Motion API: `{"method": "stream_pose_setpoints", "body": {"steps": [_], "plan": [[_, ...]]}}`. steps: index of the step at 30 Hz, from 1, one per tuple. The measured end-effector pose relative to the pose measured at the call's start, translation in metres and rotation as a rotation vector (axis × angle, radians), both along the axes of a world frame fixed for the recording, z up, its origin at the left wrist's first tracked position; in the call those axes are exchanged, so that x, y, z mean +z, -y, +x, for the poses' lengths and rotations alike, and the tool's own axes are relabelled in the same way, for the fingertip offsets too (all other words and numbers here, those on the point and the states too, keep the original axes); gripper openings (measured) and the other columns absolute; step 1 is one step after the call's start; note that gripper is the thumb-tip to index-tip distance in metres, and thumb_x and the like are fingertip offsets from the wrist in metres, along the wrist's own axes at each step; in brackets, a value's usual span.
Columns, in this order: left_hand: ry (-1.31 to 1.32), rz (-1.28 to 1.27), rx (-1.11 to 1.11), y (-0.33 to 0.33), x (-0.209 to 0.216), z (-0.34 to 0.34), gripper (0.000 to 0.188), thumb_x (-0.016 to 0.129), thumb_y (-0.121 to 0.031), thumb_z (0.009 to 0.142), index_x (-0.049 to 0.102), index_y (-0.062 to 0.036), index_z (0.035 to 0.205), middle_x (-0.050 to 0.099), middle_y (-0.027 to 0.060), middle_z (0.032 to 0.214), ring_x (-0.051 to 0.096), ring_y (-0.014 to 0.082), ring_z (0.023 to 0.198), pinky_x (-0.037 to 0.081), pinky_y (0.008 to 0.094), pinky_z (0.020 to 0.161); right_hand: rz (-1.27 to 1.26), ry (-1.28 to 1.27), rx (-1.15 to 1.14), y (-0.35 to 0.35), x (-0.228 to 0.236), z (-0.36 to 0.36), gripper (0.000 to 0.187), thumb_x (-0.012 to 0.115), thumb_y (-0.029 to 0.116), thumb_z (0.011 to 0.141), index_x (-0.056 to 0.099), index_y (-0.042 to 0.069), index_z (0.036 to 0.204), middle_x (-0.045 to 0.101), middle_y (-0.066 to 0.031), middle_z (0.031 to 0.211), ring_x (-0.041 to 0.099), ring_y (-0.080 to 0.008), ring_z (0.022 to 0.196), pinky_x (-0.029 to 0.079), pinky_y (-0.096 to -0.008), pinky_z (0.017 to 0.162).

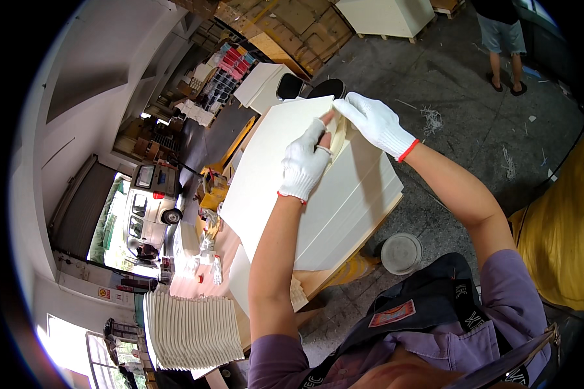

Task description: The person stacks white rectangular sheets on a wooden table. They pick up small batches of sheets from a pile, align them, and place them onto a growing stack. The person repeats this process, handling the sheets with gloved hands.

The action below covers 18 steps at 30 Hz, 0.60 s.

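Observation:
A tall stack of large white sheets, paper or thin card [272,155], stands in front of me on a wooden board. Some sheets are bent up along the right edge, near the far corner. My left hand [305,162], in a white knitted glove with bare fingertips showing, is closed on that raised edge. At the far corner my right hand [373,123], gloved in white with a red cuff, has its fingers bent over the same sheets. How many sheets lie between the fingers is hidden.
To the lower left stands a pile of folded white sheets [191,330] on a pinkish table [230,253]. A round lidded bucket [401,253] is on the floor close by. Beyond the stack are a black chair [328,89], pallets and a person [503,45]. Yellow sheeting [561,227] hangs at right.

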<state>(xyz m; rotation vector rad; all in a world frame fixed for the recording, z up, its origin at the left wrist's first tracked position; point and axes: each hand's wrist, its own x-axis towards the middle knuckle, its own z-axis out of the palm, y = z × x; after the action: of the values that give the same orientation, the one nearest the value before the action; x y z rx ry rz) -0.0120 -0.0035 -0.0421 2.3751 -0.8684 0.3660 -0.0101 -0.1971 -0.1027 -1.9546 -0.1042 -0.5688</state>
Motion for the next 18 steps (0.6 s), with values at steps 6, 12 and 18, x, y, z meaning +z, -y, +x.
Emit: {"method": "stream_pose_setpoints", "body": {"steps": [6,12,18], "plan": [[-0.24,0.154,0.044,0.008,0.016,-0.01,0.034,0.063,-0.018,0.1,0.068,-0.0172,0.134,0.074,0.0134,0.107,0.071,0.0225,0.098,0.054,0.0335,0.089,0.024,0.122,-0.047,0.0,-0.01,0.006,0.048,0.05,0.053,0.105,0.063,0.006,0.102,0.066,-0.0135,0.088,0.064,-0.0304,0.08,0.049,-0.0405,0.075],[0.068,0.159,-0.052,-0.003,-0.001,0.001,0.043,0.073,-0.017,0.089,0.068,-0.018,0.132,0.074,0.0141,0.105,0.072,0.0283,0.092,0.057,0.0368,0.088,0.069,0.041,-0.01,0.015,0.006,-0.005,0.058,0.047,0.061,0.101,0.065,0.006,0.1,0.07,-0.0173,0.089,0.068,-0.0384,0.087,0.05,-0.0471,0.077],[0.053,0.135,0.039,0.0,-0.006,-0.002,0.049,0.069,-0.013,0.089,0.063,-0.0195,0.137,0.074,0.0182,0.114,0.072,0.0356,0.107,0.056,0.0398,0.09,-0.531,-0.008,-0.002,0.03,0.006,-0.016,0.048,0.052,0.055,0.098,0.068,0.009,0.092,0.07,-0.0149,0.081,0.07,-0.0355,0.081,0.053,-0.0464,0.072]]}}
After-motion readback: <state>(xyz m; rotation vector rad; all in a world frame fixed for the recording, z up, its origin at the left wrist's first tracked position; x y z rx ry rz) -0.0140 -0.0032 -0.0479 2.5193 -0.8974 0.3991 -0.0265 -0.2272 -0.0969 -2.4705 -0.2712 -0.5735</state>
